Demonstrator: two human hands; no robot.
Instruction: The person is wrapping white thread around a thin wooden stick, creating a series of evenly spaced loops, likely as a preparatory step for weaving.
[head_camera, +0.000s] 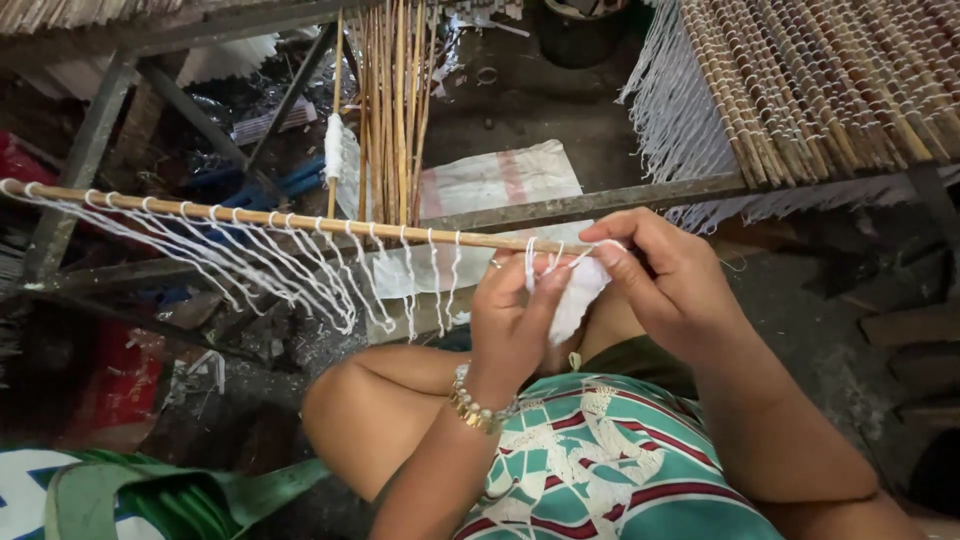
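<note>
My left hand (512, 318) and right hand (668, 280) both pinch white cotton string (578, 292) at the thin bamboo stick's (250, 214) three-o'clock end, keeping the loop taut for knotting.

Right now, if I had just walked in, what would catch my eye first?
Probably the two hands at centre: the left hand and right hand pinch white string at the end of a thin bamboo stick. Knotted white loops hang along that stick toward the left. At upper right lies a woven mat of sticks with a white fringe.
</note>
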